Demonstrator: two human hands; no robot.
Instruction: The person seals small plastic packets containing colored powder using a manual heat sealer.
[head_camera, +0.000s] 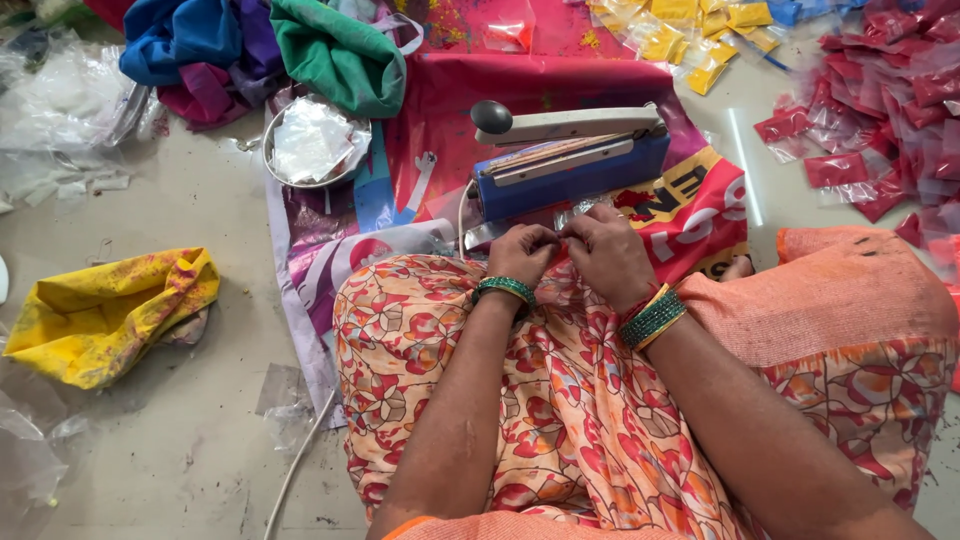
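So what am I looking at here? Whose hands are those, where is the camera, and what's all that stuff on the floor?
There is no machine arm here: a person sits on the floor, and the camera is worn on their head, looking down at their own lap and hands. The left hand and right hand meet in front of the knees, fingers pinched together on something small; what it is cannot be made out. Both wrists wear green bangles. Just beyond the hands stands a blue sealer with a grey lever arm, on a printed sheet. Left of it is a metal bowl of clear plastic bags. At far right lies a heap of red packets, at the top a heap of yellow packets. A yellow cloth lies at left, and coloured cloths are piled at top left.
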